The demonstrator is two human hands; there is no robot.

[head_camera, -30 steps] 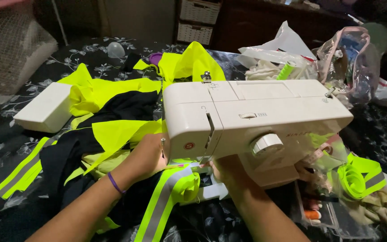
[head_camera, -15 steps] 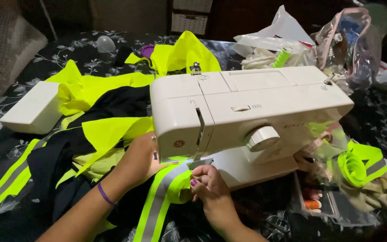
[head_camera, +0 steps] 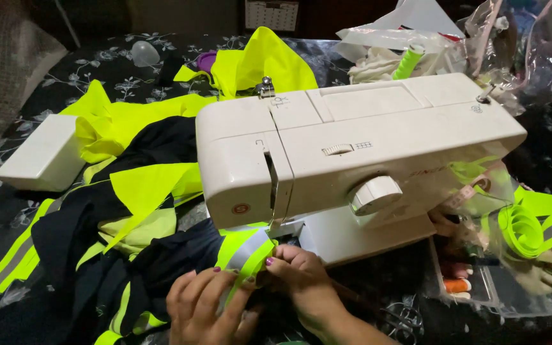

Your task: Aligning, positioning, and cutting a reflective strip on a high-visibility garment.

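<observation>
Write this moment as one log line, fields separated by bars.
left hand: holds reflective strip | right hand: pinches same strip | place: under sewing machine | nearby: yellow-black fabric

Dim room, lit from above and in front: the white sewing machine (head_camera: 359, 153) and neon yellow fabric (head_camera: 142, 128) show bright, while the dark floral tabletop (head_camera: 7, 211) and background sink into shadow. The lower edge is slightly soft, and clear plastic bags (head_camera: 512, 38) carry faint glare.

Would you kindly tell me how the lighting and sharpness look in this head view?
Head view: the white sewing machine is brightly lit and sharp; the neon reflective strip glows vividly; the left hand and right hand sit in dimmer light, slightly soft; the top edge falls into deep shadow.
</observation>
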